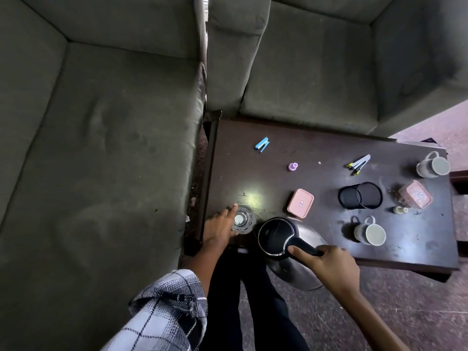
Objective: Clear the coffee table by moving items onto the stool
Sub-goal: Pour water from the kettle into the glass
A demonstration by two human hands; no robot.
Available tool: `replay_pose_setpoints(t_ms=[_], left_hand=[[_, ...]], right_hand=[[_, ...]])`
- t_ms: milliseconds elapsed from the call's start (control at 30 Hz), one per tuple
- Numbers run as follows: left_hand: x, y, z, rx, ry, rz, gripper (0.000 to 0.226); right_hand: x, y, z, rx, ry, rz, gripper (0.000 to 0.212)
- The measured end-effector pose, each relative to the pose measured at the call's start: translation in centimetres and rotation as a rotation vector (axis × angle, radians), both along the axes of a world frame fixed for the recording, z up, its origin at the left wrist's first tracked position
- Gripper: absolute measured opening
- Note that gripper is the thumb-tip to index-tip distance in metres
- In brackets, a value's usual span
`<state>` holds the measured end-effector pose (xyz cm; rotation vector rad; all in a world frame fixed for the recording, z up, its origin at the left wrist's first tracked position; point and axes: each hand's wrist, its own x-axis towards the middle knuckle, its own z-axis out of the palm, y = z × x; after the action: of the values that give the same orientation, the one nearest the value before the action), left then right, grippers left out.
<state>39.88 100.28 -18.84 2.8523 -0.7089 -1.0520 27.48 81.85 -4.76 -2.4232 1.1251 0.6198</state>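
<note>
Left of the kettle (276, 234), whose handle is gripped by the right hand (329, 264), a glass (243, 219) is touched by the straight-fingered left hand (219, 226). Beyond the kettle, mugs (369, 233), boxes (300, 202) and a stapler (262, 144) are left on the bench (316, 148); no stool is seen.

Domestic living room: an olive-green upholstered sofa (101, 148) and a matching armchair (316, 72) meet at a right angle around a low, dark wooden coffee table (253, 173), which stands on a reddish speckled floor (405, 312). The tabletop bears household and desk oddments, among them a drinking glass (241, 220), a near mug (369, 233) and a far mug (433, 165), a pink lidded box (300, 203), a black mesh pen holder (359, 195) on its side and a blue stapler (262, 144). A steel kettle (273, 236) is at the table's near edge.
</note>
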Motion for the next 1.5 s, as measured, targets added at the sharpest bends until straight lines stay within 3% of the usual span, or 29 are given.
replay_pose_setpoints(t_ms=[900, 1500], left_hand=[[-0.53, -0.78, 0.77, 0.001, 0.025, 0.180, 0.077], [-0.66, -0.92, 0.00, 0.039, -0.023, 0.166, 0.068]], right_hand=[[-0.03, 0.29, 0.23, -0.013, 0.027, 0.009, 0.075], [0.20, 0.20, 0.38, -0.019, 0.025, 0.020, 0.075]])
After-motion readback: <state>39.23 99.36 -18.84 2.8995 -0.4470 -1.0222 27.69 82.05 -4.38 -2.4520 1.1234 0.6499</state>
